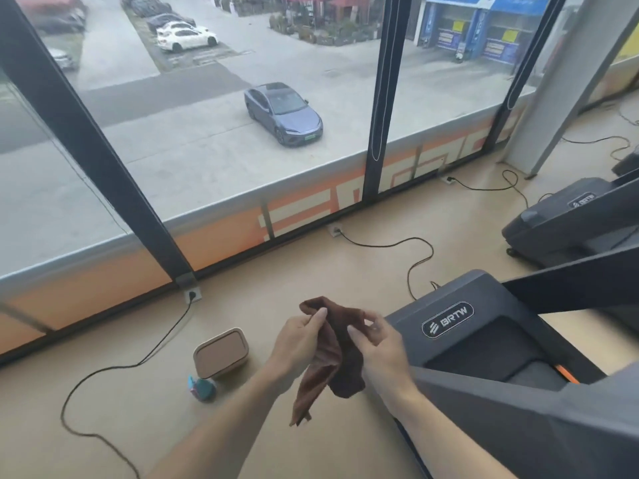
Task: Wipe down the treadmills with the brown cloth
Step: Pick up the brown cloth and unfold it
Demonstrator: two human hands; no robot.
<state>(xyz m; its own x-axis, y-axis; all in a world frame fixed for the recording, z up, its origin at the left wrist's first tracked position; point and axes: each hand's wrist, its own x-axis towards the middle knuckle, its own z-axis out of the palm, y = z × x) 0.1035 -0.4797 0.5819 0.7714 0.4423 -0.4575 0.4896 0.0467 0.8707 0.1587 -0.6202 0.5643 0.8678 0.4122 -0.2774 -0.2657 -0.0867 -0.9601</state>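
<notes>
My left hand [300,335] pinches the top corner of the brown cloth [333,354] while my right hand [377,340] nips its far edge between thumb and fingertips, the rest hanging bunched and loose in the air between them, above the floor [311,264] just off the near treadmill [460,326].

The likeliest slip, as I judge it: with only light pinches on a crumpled cloth, one corner could drop free and the cloth fall to the floor, or I could start wiping with a wad instead of a flat face.

A lidded box [221,352] and a small blue-green object [202,388] sit on the floor just left of my forearm, and a black cable [138,363] loops across the floor there; another cable [415,257] runs to the treadmill's front. Those are trip hazards, I think.

Open floor lies ahead toward the window [207,150]; a second treadmill [567,226] stands farther right.
</notes>
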